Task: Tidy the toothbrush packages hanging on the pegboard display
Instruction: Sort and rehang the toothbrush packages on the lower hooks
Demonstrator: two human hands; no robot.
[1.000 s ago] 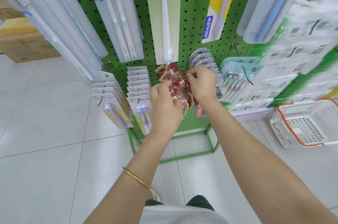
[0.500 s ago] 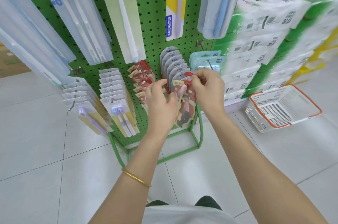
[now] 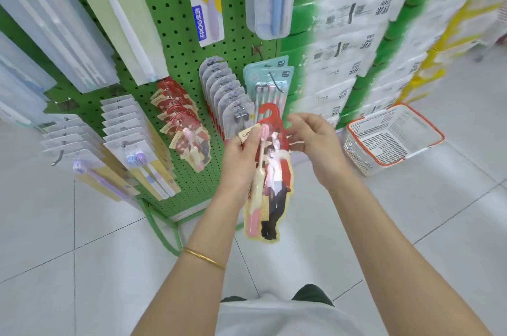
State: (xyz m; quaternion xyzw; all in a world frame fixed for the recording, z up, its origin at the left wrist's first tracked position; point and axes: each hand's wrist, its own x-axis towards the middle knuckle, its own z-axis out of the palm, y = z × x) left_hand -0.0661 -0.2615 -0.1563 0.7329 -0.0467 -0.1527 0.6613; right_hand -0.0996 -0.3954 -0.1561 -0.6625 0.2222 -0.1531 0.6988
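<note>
One toothbrush package (image 3: 274,184), red hook-top card, held clear of the pegboard (image 3: 175,42), centre frame, hanging upright. Left hand (image 3: 241,162): fingers curled round its upper left edge, gripping. Right hand (image 3: 315,143): half-curled, fingertips (image 3: 295,145) at its upper right edge; grip unclear

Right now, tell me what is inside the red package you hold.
A cream and pink toothbrush, bristles up, sits inside the red package beside a printed figure. The left hand covers its upper left side; the right hand hides the right edge.
</note>
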